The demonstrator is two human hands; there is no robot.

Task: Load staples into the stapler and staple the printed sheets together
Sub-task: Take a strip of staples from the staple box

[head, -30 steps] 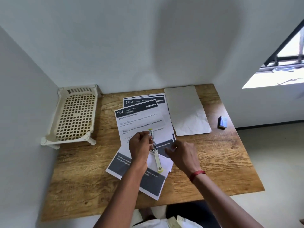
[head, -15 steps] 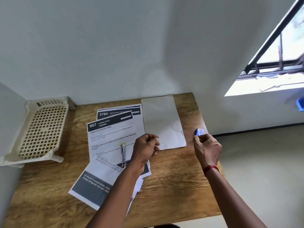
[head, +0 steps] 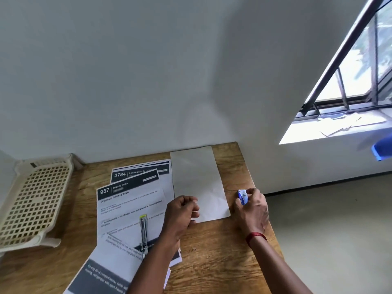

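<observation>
Wood counter (head: 212, 262). Noted stapler (head: 143, 234) opened flat on printed sheets (head: 129, 206), just left of left hand (head: 180, 215) fingers. Those fingers curled, contents not discernible. Further out, noted right hand (head: 253, 211), fingers clamped on blue staple box (head: 242, 196). Advise: carry box beside stapler, draw one strip, seat legs-down in channel, close gently.

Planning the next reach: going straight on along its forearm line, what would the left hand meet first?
Probably the blank white sheet, just ahead of the left hand; height above it is unclear.
</observation>
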